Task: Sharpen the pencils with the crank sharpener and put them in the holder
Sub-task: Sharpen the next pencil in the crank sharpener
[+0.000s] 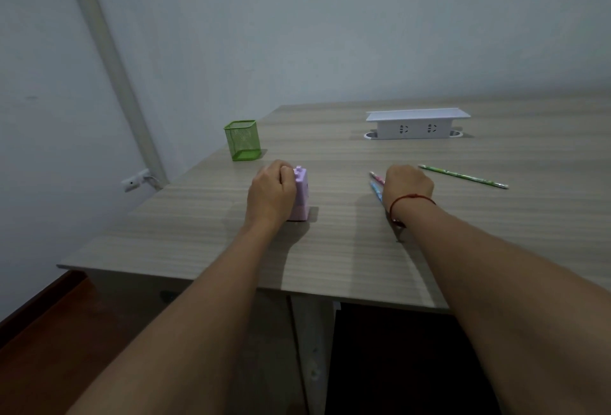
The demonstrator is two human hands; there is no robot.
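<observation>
Sharpener sits clamped in the left hand, likely to steady it; at its three o'clock the right hand grasps two pencils; holder stands at eleven o'clock

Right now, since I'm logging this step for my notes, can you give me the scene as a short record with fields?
left hand: grips the purple sharpener, which stands on the table
right hand: curled over the pink pencil and blue pencil; grip itself hidden
green pencil: lies flat, apart, to the right of that hand
holder: green mesh, upright, far left, no pencil seen inside
other: white socket box at the back
</observation>
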